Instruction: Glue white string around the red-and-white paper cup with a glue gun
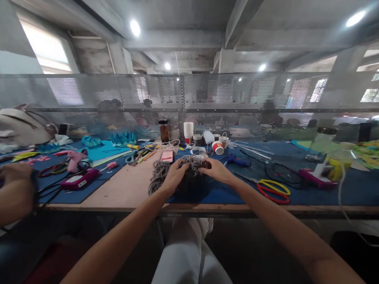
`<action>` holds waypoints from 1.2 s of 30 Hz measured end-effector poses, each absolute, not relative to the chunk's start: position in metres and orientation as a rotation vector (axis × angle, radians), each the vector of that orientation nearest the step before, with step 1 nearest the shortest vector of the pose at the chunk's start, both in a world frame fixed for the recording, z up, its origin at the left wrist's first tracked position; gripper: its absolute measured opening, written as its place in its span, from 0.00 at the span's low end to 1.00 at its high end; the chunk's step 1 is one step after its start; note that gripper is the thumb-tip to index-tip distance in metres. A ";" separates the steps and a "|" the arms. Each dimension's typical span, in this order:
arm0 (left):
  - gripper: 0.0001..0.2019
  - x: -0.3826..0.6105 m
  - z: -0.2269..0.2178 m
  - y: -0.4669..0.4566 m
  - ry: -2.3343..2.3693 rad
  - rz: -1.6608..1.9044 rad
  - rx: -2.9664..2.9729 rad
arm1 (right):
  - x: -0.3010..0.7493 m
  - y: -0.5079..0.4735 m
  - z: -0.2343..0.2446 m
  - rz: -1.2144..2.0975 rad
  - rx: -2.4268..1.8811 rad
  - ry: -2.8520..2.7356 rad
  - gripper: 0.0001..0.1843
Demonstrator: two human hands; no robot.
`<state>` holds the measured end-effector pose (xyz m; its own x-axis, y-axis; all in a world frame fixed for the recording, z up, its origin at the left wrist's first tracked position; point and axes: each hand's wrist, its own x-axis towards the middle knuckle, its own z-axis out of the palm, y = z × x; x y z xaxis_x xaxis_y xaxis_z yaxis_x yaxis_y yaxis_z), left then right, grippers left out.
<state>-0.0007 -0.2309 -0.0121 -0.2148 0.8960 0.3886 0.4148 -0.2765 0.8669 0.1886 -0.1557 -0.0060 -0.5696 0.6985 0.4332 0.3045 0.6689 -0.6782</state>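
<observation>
A tangled bundle of grey yarn (159, 177) lies at the front of the table, spreading to the left of my hands. My left hand (176, 175) closes on the upper part of the bundle, its fingertips partly hidden in the strands. From the other side, my right hand (217, 171) pinches the yarn's right end, where something dark reddish shows near the fingers. Strands run between the two hands, and a dark mass under them is too shadowed to make out.
Right of my hands lie scissors (272, 191) with red and yellow handles and a blue glue gun (237, 160). Paper cups (189, 131) and a brown jar (164, 131) stand behind. A co-worker's arm (11, 195) rests at the left near a pink power strip (80, 179).
</observation>
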 end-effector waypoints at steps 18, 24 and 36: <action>0.12 -0.007 0.003 -0.252 2.048 1.073 2.111 | 0.186 -0.161 0.006 0.145 -0.986 -2.044 0.10; 0.15 0.002 0.003 -0.246 1.797 1.395 1.901 | 0.172 -0.173 0.000 0.562 -0.732 -2.220 0.07; 0.09 -0.015 -0.009 -0.242 1.646 1.565 1.691 | 0.189 -0.172 0.016 0.909 -0.636 -2.020 0.17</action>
